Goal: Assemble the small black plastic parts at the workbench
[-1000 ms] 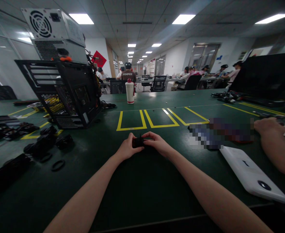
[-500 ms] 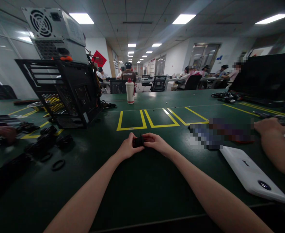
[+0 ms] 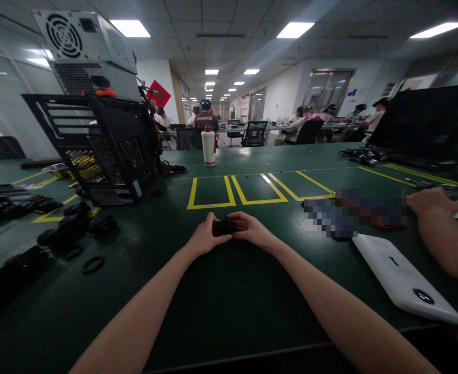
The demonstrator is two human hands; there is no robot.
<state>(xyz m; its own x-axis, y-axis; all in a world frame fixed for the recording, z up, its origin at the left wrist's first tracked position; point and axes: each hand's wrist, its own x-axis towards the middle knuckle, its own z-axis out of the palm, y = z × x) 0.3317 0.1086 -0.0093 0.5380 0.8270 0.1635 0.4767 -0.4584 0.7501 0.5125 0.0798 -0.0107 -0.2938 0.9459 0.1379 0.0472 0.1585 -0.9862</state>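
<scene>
R hand [image 3: 254, 231] shift, rnd blk pc [image 3: 223, 227]

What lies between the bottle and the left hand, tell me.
In the head view, yellow tape on the table lies between the bottle and the left hand.

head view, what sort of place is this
Probably an electronics workroom in an office-like space: a computer case stands on a green table marked with yellow tape, and several people are farther back.
</scene>
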